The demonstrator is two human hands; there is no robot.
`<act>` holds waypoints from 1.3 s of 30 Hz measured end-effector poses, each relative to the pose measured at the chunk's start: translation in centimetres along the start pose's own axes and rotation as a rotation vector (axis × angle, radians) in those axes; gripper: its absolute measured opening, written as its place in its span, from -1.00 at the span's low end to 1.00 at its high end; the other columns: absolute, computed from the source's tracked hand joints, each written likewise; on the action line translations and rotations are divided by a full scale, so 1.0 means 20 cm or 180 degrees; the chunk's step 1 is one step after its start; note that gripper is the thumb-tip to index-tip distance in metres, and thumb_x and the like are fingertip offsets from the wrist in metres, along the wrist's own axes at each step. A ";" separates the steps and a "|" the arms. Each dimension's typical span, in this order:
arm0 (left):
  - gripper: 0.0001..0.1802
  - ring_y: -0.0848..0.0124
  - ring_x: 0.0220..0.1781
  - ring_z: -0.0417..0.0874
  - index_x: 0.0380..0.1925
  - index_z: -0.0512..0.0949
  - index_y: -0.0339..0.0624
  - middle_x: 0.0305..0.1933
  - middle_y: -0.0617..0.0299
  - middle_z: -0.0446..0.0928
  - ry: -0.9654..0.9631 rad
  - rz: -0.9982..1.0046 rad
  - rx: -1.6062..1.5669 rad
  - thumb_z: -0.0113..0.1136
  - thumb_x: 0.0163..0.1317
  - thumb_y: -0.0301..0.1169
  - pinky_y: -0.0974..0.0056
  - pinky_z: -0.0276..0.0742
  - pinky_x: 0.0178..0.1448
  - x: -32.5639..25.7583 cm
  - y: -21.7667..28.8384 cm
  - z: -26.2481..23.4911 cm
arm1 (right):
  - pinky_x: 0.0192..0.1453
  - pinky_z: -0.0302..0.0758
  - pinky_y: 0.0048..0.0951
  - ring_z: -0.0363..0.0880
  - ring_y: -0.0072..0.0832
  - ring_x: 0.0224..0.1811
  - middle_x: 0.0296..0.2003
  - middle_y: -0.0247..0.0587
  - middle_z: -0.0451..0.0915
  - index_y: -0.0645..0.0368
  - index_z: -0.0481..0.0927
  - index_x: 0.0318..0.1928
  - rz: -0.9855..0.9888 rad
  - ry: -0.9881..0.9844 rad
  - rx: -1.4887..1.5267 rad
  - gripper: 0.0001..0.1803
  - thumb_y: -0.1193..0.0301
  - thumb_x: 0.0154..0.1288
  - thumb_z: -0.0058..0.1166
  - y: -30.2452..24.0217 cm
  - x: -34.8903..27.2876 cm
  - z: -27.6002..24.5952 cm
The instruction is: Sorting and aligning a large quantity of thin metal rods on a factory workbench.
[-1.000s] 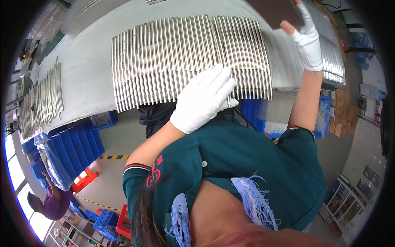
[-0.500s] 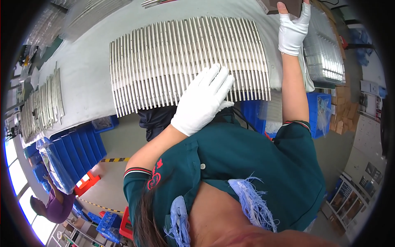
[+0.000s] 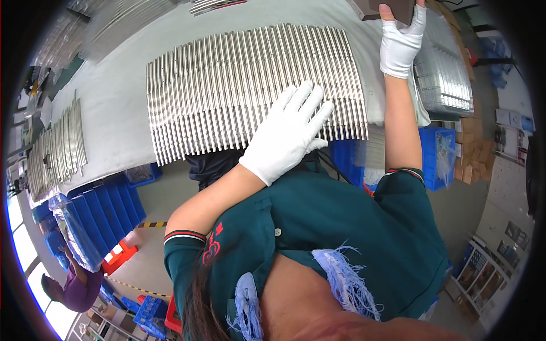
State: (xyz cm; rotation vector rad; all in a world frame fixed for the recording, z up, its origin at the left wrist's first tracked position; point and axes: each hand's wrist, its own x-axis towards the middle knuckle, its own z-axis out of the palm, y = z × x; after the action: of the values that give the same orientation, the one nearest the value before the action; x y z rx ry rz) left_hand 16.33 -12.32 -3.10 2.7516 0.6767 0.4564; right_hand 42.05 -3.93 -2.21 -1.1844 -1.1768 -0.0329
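Observation:
A broad row of slim, shiny metal rods [image 3: 227,85] lies side by side on the pale cloth-covered table [image 3: 116,113]. Over the near ends of the rods, right of the row's middle, my left hand [image 3: 287,133] rests in a white glove, its fingers stretched out and slightly apart. My right hand [image 3: 401,51], in a white glove with bare fingertips showing, reaches to the far right of the table. Its thumb and fingers grip a dark brown box-like block [image 3: 392,10], which the picture's upper edge cuts off.
Clear plastic trays [image 3: 443,77] are stacked right of my right arm. More thin rods [image 3: 60,142] lie at the table's left end, and a small bundle [image 3: 216,5] at the back. Blue bins [image 3: 108,213] stand below left; a person in purple [image 3: 79,287] is beyond them.
The fingers of my left hand have spread a little and slid slightly right along the rods. My right hand keeps its grip on the block. The whole view has shifted slightly.

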 end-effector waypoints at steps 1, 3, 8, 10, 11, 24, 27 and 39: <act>-0.25 0.03 0.34 0.24 0.15 0.35 -0.27 0.23 -0.05 0.31 0.0001 0.0010 -0.0008 0.28 0.00 -0.08 0.02 0.09 0.41 0.00 0.01 0.00 | 0.28 0.26 -0.43 0.31 -0.35 0.23 0.23 -0.08 0.31 0.20 0.10 0.39 -0.0002 0.0003 -0.0013 -0.22 0.50 0.20 0.18 0.00 0.00 0.00; -0.35 0.03 0.33 0.25 0.14 0.33 -0.35 0.22 -0.11 0.31 0.0087 -0.0088 -0.0201 0.19 0.08 -0.22 0.01 0.10 0.41 0.01 0.02 0.01 | 0.28 0.26 -0.43 0.32 -0.35 0.22 0.23 -0.08 0.31 0.20 0.10 0.38 -0.0042 -0.0086 -0.0153 -0.22 0.51 0.20 0.17 -0.01 0.00 0.01; -0.39 0.03 0.30 0.31 0.12 0.35 -0.33 0.19 -0.07 0.33 0.0381 -0.0138 0.0405 0.20 -0.01 -0.45 0.04 0.20 0.38 0.01 0.02 0.08 | 0.26 0.29 -0.43 0.35 -0.35 0.19 0.22 -0.07 0.32 0.22 0.11 0.38 0.0580 -0.0414 0.0433 -0.22 0.49 0.19 0.18 -0.14 0.00 0.04; -0.40 0.03 0.29 0.32 0.11 0.35 -0.34 0.18 -0.07 0.35 0.0420 -0.0130 0.0330 0.17 -0.03 -0.49 0.05 0.20 0.38 0.00 0.03 0.07 | 0.23 0.32 -0.44 0.37 -0.37 0.18 0.21 -0.09 0.35 0.21 0.11 0.38 0.0541 -0.0980 0.0385 -0.20 0.44 0.16 0.20 -0.08 0.00 0.01; -0.38 0.03 0.28 0.33 0.11 0.36 -0.34 0.17 -0.07 0.36 0.0438 -0.0079 0.0369 0.21 -0.04 -0.45 0.06 0.22 0.36 -0.01 0.02 0.08 | 0.23 0.32 -0.44 0.37 -0.37 0.18 0.21 -0.09 0.35 0.21 0.11 0.38 0.0540 -0.0982 0.0385 -0.20 0.44 0.16 0.20 -0.08 0.00 -0.01; -0.29 0.01 0.16 0.45 0.01 0.41 -0.35 0.10 -0.07 0.42 0.0426 0.0032 -0.0271 0.37 -0.17 -0.19 0.11 0.38 0.23 -0.01 0.04 -0.04 | 0.33 0.28 -0.47 0.35 -0.49 0.26 0.20 -0.32 0.44 0.19 0.40 0.23 0.1670 -0.4061 0.0840 -0.42 0.62 0.16 0.11 -0.32 0.01 -0.15; -0.30 0.01 0.16 0.45 -0.01 0.42 -0.36 0.11 -0.08 0.42 0.0394 0.0019 -0.0071 0.35 -0.16 -0.17 0.12 0.39 0.22 -0.02 0.04 -0.01 | 0.33 0.29 -0.47 0.35 -0.49 0.26 0.19 -0.31 0.45 0.21 0.40 0.22 0.0441 -0.4336 0.0330 -0.45 0.65 0.17 0.07 -0.39 -0.04 -0.01; -0.31 0.01 0.14 0.47 -0.03 0.43 -0.35 0.07 -0.08 0.43 0.0531 0.0027 -0.0265 0.37 -0.19 -0.20 0.15 0.43 0.19 -0.02 0.02 -0.02 | 0.28 0.32 -0.50 0.37 -0.54 0.22 0.21 -0.31 0.43 0.16 0.40 0.24 0.1645 -0.3932 0.0852 -0.44 0.61 0.19 0.10 -0.34 -0.02 -0.09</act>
State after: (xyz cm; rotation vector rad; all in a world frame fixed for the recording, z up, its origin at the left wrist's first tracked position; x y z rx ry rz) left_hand 15.97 -12.82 -2.66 2.6600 0.6687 0.7058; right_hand 39.29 -8.54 2.35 -1.2211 -1.7721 1.3694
